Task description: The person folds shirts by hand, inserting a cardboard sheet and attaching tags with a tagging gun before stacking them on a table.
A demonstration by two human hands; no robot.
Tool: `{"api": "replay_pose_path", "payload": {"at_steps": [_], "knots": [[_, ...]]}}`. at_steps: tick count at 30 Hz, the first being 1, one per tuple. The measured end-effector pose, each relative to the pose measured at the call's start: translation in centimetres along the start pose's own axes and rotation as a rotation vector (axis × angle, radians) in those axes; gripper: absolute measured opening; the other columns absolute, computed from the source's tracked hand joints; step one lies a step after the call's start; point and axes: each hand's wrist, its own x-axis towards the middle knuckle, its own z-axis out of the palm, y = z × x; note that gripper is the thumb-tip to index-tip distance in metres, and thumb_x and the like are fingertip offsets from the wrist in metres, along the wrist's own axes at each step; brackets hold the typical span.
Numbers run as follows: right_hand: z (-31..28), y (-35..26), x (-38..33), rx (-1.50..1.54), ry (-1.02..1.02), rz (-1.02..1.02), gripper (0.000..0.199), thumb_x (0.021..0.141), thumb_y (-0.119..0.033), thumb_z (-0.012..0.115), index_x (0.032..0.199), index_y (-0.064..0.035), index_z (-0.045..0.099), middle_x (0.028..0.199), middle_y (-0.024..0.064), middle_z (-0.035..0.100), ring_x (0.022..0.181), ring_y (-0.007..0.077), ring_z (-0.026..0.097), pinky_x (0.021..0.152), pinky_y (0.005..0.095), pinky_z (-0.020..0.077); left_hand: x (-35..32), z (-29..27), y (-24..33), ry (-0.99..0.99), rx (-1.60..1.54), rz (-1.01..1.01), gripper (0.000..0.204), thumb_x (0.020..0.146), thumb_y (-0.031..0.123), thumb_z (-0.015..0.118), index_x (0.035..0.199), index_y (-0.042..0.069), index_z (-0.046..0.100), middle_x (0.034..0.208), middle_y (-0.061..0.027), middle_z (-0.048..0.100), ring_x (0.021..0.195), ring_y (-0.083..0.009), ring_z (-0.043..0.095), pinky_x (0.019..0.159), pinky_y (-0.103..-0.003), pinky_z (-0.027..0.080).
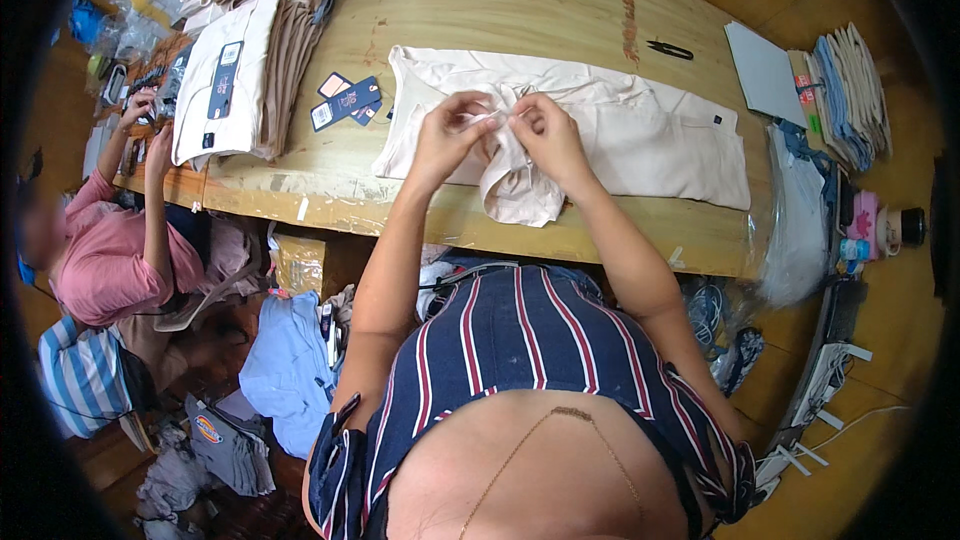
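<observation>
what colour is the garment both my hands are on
The garment is pale cream, almost off-white; the head view shows it best.

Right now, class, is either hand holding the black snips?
No, the snips lie on the table; left hand and right hand pinch cream garment.

A pale wooden table point(470, 10) stands on brownish floor point(825, 5).

Garment workshop: folded clothing stack point(256, 90), swing tags point(355, 100), long wooden worktable point(480, 0)
</observation>
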Motion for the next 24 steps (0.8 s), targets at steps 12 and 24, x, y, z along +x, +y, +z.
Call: {"api": "replay_pose_path", "payload": {"at_steps": [12,24], "knots": [[-4.0,4.2,-8.3,-0.624,0.146,-0.123,0.028,0.071,-0.012,0.057,0.098,-0.0078,0.050,0.065,0.0130,0.054,0.055,0.0306,0.054,0.052,0.0389,0.0453,-1.4,-8.2,-6.2,-0.009,0.865,0.113,0.068,0.066,0.007,0.063,0.125,0.013,0.031,0.119,-0.0054,0.046,0.119,-0.0253,0.031,0.097,-0.048,0.017],[-4.0,2.6,-6.9,-0.600,0.002,-0.044,0.031,0.062,-0.006,0.058,0.093,-0.0028,0.057,0.075,0.0136,0.060,0.067,0.0280,0.060,0.062,0.0355,0.0479,0.3,-7.7,-3.9,-0.005,1.012,0.078,0.070,0.065,0.006,0.063,0.126,0.017,0.029,0.103,0.0018,0.052,0.106,-0.0180,0.043,0.097,-0.047,0.018]]}}
